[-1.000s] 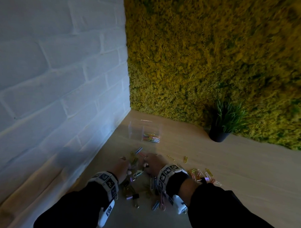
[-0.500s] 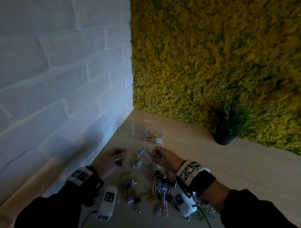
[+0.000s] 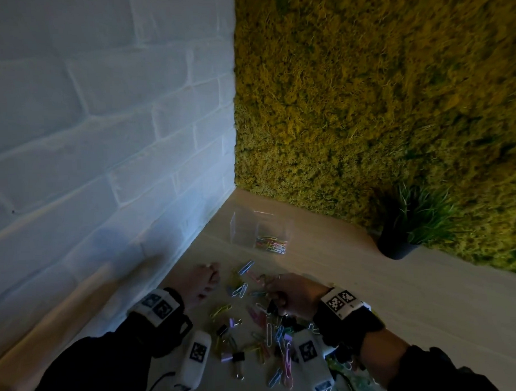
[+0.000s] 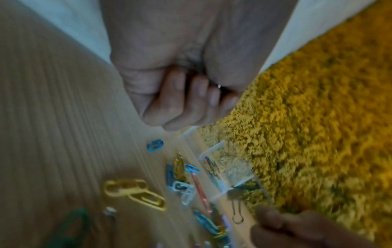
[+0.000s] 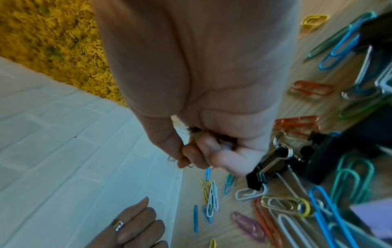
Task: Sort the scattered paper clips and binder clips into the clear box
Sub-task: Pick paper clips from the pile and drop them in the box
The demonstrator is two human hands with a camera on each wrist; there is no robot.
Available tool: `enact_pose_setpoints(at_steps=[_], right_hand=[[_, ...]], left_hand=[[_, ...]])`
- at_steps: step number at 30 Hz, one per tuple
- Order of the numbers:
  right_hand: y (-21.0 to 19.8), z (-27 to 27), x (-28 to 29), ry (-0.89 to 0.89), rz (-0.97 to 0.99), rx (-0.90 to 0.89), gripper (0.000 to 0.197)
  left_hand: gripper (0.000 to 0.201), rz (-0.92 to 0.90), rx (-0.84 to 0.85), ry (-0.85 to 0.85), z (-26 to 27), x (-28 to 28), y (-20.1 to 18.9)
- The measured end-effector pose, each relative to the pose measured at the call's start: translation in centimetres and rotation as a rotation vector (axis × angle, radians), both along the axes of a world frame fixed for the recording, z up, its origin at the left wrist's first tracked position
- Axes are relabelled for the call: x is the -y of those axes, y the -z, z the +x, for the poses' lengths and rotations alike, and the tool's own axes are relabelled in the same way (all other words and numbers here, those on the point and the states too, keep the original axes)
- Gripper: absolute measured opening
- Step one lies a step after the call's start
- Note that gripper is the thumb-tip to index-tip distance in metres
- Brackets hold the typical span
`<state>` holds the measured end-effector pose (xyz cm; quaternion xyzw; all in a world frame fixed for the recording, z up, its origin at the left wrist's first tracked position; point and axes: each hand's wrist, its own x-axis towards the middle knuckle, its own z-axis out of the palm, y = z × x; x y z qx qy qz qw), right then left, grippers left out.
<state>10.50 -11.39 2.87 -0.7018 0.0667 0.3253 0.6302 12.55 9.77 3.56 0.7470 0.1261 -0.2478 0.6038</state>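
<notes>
Fisted left hand above scattered paper clips.

Multicoloured paper clips; black binder clip; yellow-green moss wall.

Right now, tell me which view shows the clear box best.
The head view: the whole clear box shows, standing near the wall corner with coloured paper clips in its right part. The left wrist view shows it blurred and edge-on. The right wrist view does not show it.
</notes>
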Motion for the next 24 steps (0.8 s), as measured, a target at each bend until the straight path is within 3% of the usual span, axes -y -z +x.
enact_pose_setpoints(at_steps=[2, 4, 7, 8, 10, 12, 14, 15, 16, 18, 19, 22, 24], right_hand=[[0.3, -0.1, 0.2, 0.025, 0.044, -0.008, 0.034], [0.6, 0.0, 0.4, 0.040, 0.128, -0.011, 0.014], [0.8, 0.1, 1.0, 0.068, 0.332, -0.047, 0.006], [0.8, 0.3, 1.2, 0.078, 0.393, -0.062, 0.007], [0.5, 0.7, 1.2, 0.067, 0.414, -0.072, 0.006], [0.7, 1.5, 0.6, 0.077, 0.295, -0.066, 0.022], [1.2, 2.4, -0.1, 0.130, 0.160, -0.041, 0.046], [1.3, 2.9, -0.4, 0.138, 0.089, -0.002, 0.050], [1.4, 3.3, -0.6, 0.121, 0.000, 0.063, 0.050], [1.2, 3.6, -0.9, 0.007, -0.277, 0.268, 0.048], [0.9, 3.6, -1.0, -0.044, -0.417, 0.358, 0.048], [0.9, 3.9, -0.7, -0.119, -0.646, 0.527, 0.041], [1.5, 4.1, -0.3, -0.148, -0.762, 0.546, 0.037]], left_hand=[[0.047, 0.181, 0.087, 0.132, 0.3, 0.1, 0.2], [0.042, 0.315, 0.163, 0.207, 0.4, 0.3, 0.5], [0.010, 0.585, 0.218, 0.312, 0.2, 0.8, 0.6], [0.013, 0.659, 0.209, 0.351, 0.1, 0.9, 0.5], [0.054, 0.736, 0.139, 0.414, 0.3, 1.1, 0.9], [0.080, 0.759, 0.104, 0.407, 0.7, 1.4, 1.8], [0.092, 0.765, 0.109, 0.390, 1.3, 1.9, 3.2], [0.088, 0.761, 0.099, 0.403, 1.3, 2.2, 3.4], [0.072, 0.745, 0.129, 0.413, 1.5, 2.5, 4.0], [0.017, 0.739, 0.211, 0.441, 1.3, 3.2, 4.3], [0.009, 0.755, 0.230, 0.459, 1.4, 3.3, 4.9], [0.016, 0.764, 0.297, 0.527, 1.7, 3.7, 5.8], [0.016, 0.764, 0.305, 0.582, 1.6, 3.7, 5.5]])
